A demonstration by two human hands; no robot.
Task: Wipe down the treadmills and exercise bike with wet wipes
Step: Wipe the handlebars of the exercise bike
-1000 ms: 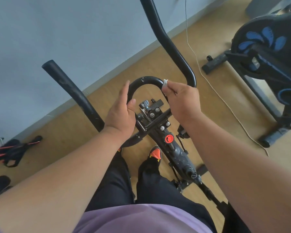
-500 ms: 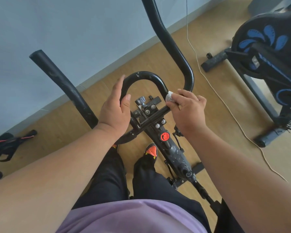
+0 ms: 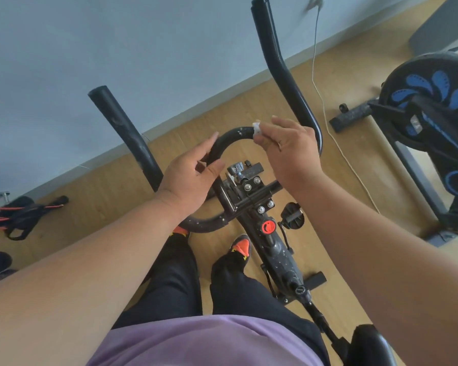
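Your right hand (image 3: 288,151), pinching the wet wipe (image 3: 257,129), slid back up the handlebar loop (image 3: 233,136); left hand (image 3: 193,175) loosened, fingers open — loop's nearly done.

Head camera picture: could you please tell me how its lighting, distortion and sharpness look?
Head view: soft, even daylight with faint shadows; wide-angle lens bows the wall base and enlarges both forearms at the edges; the handlebar loop, wet wipe, right hand and left hand are fairly sharp; the wall plug at the top is motion-smeared.
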